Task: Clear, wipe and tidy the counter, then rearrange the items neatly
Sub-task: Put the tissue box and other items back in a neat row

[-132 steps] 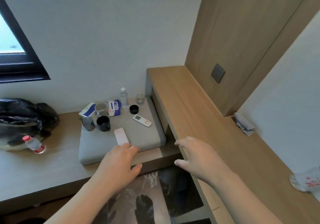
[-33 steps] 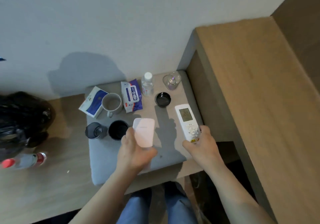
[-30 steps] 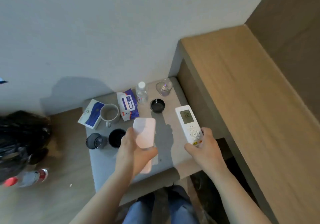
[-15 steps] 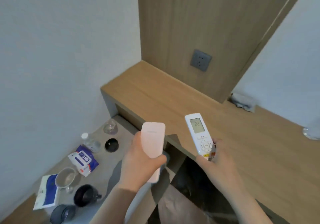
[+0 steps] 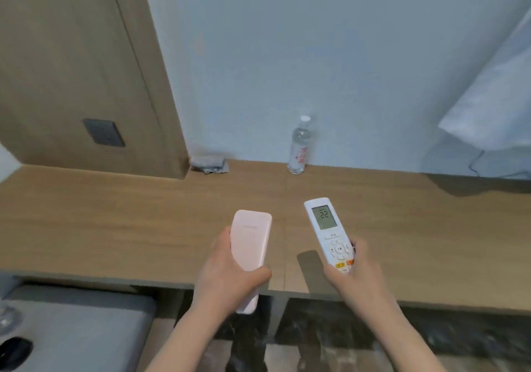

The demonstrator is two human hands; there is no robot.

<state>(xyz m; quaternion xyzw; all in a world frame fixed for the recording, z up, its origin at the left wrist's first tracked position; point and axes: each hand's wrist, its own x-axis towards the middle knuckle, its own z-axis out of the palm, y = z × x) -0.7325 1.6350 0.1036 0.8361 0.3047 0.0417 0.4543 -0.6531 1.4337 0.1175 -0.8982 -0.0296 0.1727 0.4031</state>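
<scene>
**Two items leave the cushion for the long worktop**

My view has swung away from the grey cushion [image 5: 74, 328], which filled the frame a second ago. It now sits at 7 o'clock with a black lid [image 5: 14, 348] left on it. Ahead lies the wooden worktop [image 5: 115, 228].

My left hand [image 5: 227, 279] is wrapped round the lower half of a flat pink case [image 5: 250, 239], thumb across its face. My right hand [image 5: 359, 276] pinches the button end of a white remote [image 5: 326, 225], its screen reading 22. Both items are side by side and apart over the worktop's near edge. The remote's shadow suggests it has not been set down.

At 12 o'clock a water bottle [image 5: 300, 147] stands against the wall. At 11 o'clock a grey cloth [image 5: 211, 165] lies crumpled beside the wood panel [image 5: 71, 69].

I judge that clearing is under way, with these two about to be parked here. Wiping has not begun, as the cloth lies untouched.
</scene>
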